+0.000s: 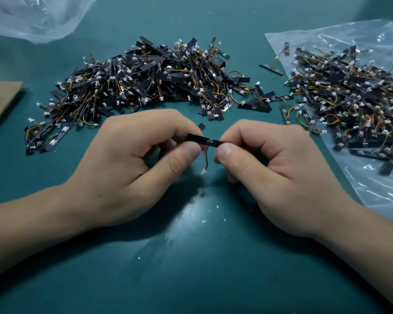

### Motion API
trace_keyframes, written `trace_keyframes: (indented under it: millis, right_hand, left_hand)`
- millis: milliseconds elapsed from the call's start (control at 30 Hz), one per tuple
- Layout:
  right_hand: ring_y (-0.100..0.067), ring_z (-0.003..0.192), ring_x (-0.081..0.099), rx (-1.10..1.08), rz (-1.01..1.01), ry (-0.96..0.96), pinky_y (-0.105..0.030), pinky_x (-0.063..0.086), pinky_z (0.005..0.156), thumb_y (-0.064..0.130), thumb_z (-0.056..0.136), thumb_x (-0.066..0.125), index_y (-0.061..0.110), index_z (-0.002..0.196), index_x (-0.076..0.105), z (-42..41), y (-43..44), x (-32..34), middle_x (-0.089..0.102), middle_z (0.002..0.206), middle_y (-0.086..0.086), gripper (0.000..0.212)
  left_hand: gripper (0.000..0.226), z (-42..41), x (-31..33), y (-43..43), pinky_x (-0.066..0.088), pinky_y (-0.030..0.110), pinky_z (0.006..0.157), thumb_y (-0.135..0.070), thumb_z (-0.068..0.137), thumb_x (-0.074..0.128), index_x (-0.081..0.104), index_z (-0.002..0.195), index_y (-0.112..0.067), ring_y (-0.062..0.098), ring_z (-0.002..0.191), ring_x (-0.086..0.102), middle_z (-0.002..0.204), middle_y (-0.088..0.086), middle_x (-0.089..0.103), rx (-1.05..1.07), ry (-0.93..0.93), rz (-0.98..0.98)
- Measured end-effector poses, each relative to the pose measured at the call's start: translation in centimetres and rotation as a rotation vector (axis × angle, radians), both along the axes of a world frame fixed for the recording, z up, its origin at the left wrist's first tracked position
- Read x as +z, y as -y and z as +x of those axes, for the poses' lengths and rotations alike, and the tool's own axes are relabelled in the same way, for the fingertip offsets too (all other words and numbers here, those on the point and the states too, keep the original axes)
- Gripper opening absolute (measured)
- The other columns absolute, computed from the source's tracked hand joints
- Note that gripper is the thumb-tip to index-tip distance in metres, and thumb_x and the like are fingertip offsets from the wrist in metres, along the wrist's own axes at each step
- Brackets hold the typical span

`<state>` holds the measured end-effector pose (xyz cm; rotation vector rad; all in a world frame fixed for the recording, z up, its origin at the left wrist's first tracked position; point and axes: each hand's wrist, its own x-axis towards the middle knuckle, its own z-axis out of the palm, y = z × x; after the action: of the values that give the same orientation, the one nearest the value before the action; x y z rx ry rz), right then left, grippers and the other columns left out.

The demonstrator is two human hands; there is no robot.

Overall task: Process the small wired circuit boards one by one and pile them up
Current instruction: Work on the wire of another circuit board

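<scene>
A small black circuit board [205, 140] was held level above the green counter [191, 273], pinched at one end by the left hand [132, 164] and at the other by the right hand [275, 168], each clamped on it between thumb and curled fingers. A thin red-and-orange wire [206, 160] hung from the middle of the board between the two thumbs, ending in a white plug [204, 171] just above the counter.

A small black fragment [201, 126] lay on the counter just behind the board. Beyond the hands, a broad heap of boards [150, 80] with tangled wires and white plugs sprawled across the middle of the counter. A second heap [349, 98] sat to the right on a clear plastic bag [372, 191], with a few loose boards lying between the two heaps.

Another plastic bag [36, 17] lay crumpled at the far left corner, and a sheet of brown cardboard [0, 98] showed at the left edge. White crumbs [204, 222] were scattered on the counter between the wrists.
</scene>
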<state>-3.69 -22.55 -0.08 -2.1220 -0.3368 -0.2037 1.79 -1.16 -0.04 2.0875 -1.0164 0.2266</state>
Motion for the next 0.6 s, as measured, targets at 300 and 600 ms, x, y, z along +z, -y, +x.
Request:
trace_keyframes:
  millis: [300, 600]
  right_hand:
    - [-0.012, 0.054, 0.052, -0.003, -0.045, 0.022, -0.014, 0.036, 0.053, 0.028, 0.096, 0.065, 0.024, 0.078, 0.065, 0.63, -0.67, 0.01, 0.058, 0.06, 0.01, 0.018]
    - [-0.021, 0.057, 0.057, -0.034, -0.012, 0.028, -0.025, 0.044, 0.052, 0.03, 0.096, 0.065, 0.028, 0.089, 0.059, 0.28, -0.47, -0.09, 0.065, 0.069, 0.005, 0.009]
  left_hand:
    - [0.008, 0.16, 0.03, -0.29, 0.045, 0.019, 0.058, -0.035, 0.095, 0.061, 0.064, 0.092, -0.028, 0.014, 0.066, 0.061, 0.08, -0.01, 0.064, 0.069, -0.104, -0.017]
    - [0.003, 0.21, -0.09, -0.11, 0.041, 0.011, 0.055, -0.032, 0.093, 0.067, 0.065, 0.092, -0.03, 0.009, 0.06, 0.06, 0.079, -0.019, 0.065, 0.06, -0.146, -0.022]
